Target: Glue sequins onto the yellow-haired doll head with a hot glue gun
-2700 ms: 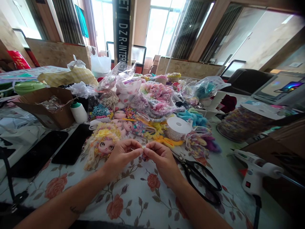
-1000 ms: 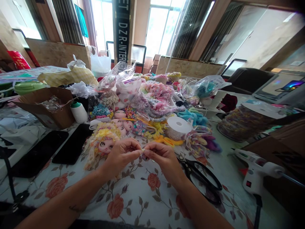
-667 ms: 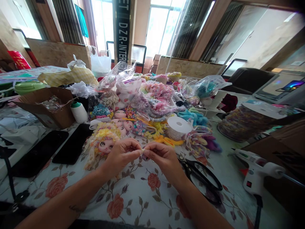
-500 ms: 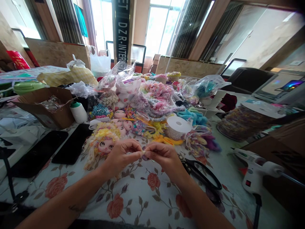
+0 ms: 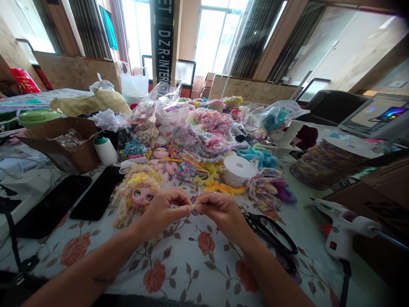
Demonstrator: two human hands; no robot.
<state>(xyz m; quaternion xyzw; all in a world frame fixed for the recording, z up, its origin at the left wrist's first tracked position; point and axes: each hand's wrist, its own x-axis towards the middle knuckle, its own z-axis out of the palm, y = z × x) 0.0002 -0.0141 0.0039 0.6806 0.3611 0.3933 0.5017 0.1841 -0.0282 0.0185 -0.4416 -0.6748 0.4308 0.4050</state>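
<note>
My left hand [image 5: 171, 208] and my right hand [image 5: 220, 208] meet fingertip to fingertip above the flowered tablecloth [image 5: 179, 264]. Both are pinched around a tiny pale piece between them, too small to make out. Just left of my left hand lies a doll head [image 5: 142, 195] with yellow, fluffy hair. Behind my hands are several loose doll faces [image 5: 160, 152] and yellow trim [image 5: 223, 187]. Black-handled scissors [image 5: 275, 234] lie beside my right wrist, partly hidden by it.
Two black phones [image 5: 97, 194] and a cardboard box [image 5: 64, 145] are at the left. A white spool [image 5: 239, 170] stands behind my right hand. At the right are a glue gun [image 5: 343, 228] and a large yarn spool [image 5: 326, 164]. Bagged yarn [image 5: 211, 128] is heaped at the back.
My fingertips have shifted very slightly and remain pinched together. Nothing else has visibly moved.
</note>
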